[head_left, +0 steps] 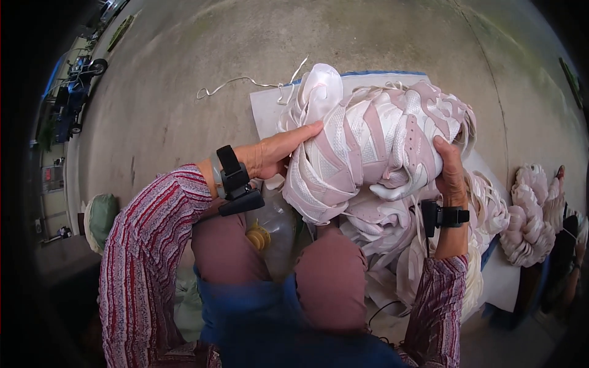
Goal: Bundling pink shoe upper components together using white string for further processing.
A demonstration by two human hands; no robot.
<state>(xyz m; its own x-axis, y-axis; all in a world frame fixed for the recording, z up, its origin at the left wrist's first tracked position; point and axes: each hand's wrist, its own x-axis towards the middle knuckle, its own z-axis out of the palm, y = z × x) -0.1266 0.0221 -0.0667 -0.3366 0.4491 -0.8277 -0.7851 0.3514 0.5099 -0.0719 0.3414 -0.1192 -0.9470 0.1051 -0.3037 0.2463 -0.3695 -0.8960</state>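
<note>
A thick bundle of white and pale pink shoe uppers [374, 135], nested one against another, is held above my knees. My left hand [279, 150] presses on its left end, thumb laid along the side and the other fingers mostly hidden. Around the lower right of the bundle curls my right hand [452, 168], with the thumb on the uppers. A smooth white tongue-shaped piece [325, 86] sticks up at the bundle's far left end. Below the bundle lies a heap of more uppers [380, 224] with loose straps.
A pale sheet with a blue edge [264, 110] lies beneath the pile. Thin white lace [239, 80] trails over the concrete floor [184, 49]. A clear plastic container with a yellow cap [259, 236] is between my knees. More stacked uppers [531, 214] lie right, near another person's arm [577, 264].
</note>
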